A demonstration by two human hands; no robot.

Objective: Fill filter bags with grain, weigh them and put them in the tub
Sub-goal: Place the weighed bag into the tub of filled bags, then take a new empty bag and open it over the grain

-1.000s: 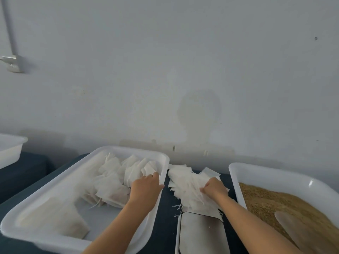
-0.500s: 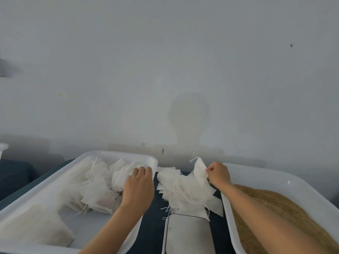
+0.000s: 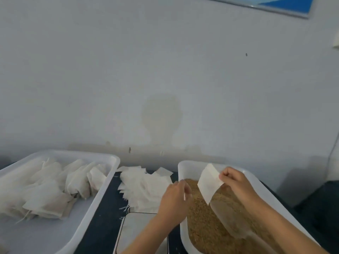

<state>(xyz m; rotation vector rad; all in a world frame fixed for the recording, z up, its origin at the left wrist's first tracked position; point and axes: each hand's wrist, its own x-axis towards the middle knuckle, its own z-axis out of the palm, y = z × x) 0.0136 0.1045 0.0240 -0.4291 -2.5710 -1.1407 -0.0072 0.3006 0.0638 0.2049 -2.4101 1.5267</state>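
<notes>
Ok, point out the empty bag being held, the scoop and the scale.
empty bag (image 3: 209, 184), head view, middle of its flat face
scoop (image 3: 229, 219), head view, its clear blade
scale (image 3: 139, 230), head view, bare platform

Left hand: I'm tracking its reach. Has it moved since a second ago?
Yes. The left hand left the tub of filled bags and went right, to the grain tub.

Small packing workroom, not a home: bare stained wall (image 3: 165, 70), dark bench (image 3: 102, 217) crowded with white plastic tubs (image 3: 110, 182), bulk grain (image 3: 211, 231), loose empty filter bags (image 3: 145, 189), flat weighing scale (image 3: 139, 230)
</notes>
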